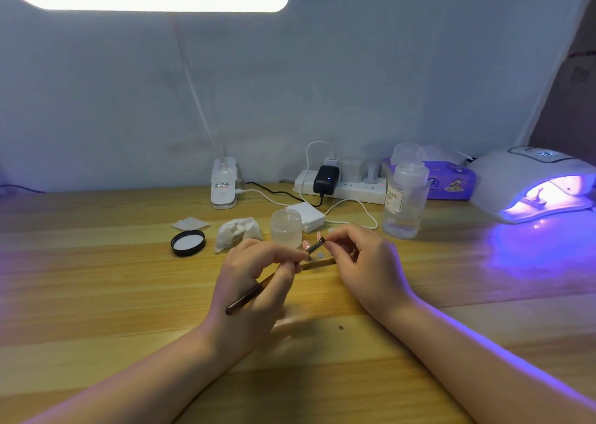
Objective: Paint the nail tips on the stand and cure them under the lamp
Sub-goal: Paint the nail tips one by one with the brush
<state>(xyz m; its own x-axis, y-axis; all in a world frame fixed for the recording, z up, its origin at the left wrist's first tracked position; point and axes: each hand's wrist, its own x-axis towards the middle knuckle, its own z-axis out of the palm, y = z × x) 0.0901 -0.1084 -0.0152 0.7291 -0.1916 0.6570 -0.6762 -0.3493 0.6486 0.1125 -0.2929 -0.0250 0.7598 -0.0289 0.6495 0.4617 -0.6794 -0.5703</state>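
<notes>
My left hand [258,272] grips a thin dark brush [248,296] like a pen, its bristle end pointing up to the right. The brush tip meets a small pinkish nail tip [321,238] that my right hand [361,259] pinches between thumb and fingers. Another pink nail tip [305,244] stands just left of it. A narrow wooden stand [317,264] lies on the table under my hands. At the far right the white curing lamp [529,181] glows purple, with something small inside its opening.
A frosted open jar [286,227] stands behind my hands, its black lid [188,243] and a crumpled tissue [237,231] to the left. A clear pump bottle [404,204], a power strip [342,185], a purple tissue pack [451,181] and a clip lamp base [224,183] line the back.
</notes>
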